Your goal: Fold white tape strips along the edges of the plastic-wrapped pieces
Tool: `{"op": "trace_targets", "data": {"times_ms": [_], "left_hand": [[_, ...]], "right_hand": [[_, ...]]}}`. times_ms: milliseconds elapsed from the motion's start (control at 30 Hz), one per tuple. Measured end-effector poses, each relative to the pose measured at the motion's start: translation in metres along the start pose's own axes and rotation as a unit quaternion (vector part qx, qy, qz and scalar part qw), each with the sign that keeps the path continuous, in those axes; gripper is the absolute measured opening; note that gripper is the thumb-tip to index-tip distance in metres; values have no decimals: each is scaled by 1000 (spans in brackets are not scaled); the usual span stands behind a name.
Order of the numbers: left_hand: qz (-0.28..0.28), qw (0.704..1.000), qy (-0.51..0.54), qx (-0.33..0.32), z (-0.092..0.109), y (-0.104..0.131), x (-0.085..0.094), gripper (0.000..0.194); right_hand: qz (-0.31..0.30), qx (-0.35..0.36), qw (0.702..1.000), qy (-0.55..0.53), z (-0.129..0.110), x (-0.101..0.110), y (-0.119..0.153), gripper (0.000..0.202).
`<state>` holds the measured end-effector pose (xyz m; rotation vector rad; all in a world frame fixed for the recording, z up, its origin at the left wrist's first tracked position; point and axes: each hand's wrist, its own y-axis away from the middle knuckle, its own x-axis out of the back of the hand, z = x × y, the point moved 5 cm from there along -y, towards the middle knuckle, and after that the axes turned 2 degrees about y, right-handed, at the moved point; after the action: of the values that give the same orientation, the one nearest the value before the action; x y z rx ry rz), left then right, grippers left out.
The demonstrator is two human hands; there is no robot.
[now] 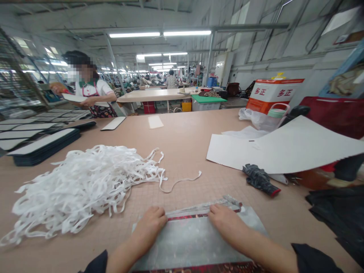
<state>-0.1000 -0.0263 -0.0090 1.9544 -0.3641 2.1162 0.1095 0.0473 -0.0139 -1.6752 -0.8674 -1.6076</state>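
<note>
Head view: left hand [152, 223] and right hand [223, 219], fingers curled in, are gripping the grey cloth [187, 240] along its far fold; even tension should be keeping it straight.

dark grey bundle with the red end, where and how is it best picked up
Probably around the middle of the dark grey bundle, from above and the near side, with the right hand. It lies long and narrow on the table, its red end nearer; the far end meets the white sheet, where there seems less room.
</note>
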Motion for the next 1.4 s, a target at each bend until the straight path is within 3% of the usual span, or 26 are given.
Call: {"op": "trace_targets", "data": {"times_ms": [133,233,333,500,600,733,900,1000,1067,1267,1400], "left_hand": [[53,996,-65,-42,14,6,-4,5],[92,990,-101,-39,20,18,-9,6],[127,986,-108,-23,19,33,-9,15],[166,985,-50,20,9,52,-1,18],[184,981,-6,59,3,59,3,18],[222,969,21,106,-2,67,2,19],[246,961,27,123,-2,71,-1,21],[251,961,21,119,-1,71,1,22],[244,962,17,123,-1,71,1,22],[234,960,28,152,-3,74,-4,19],[281,944,25,171,-9,83,-9,22]], "right_hand": [[53,68,995,-51,-65,0,-37,18],[100,112,988,-23,-93,-11,-44,11],[84,117,990,0,-89,-16,-40,8],[-3,90,995,-37,-85,0,-56,15],[9,98,988,-115,-107,4,-75,21],[47,89,981,-164,-129,-10,-90,17],[87,199,969,-121,-133,-8,-86,10],[74,270,955,-102,-132,-4,-85,12],[59,250,957,-131,-129,-5,-88,11],[5,35,983,-178,-124,-15,-106,18],[-62,35,978,-196,-127,-7,-116,18]]}}
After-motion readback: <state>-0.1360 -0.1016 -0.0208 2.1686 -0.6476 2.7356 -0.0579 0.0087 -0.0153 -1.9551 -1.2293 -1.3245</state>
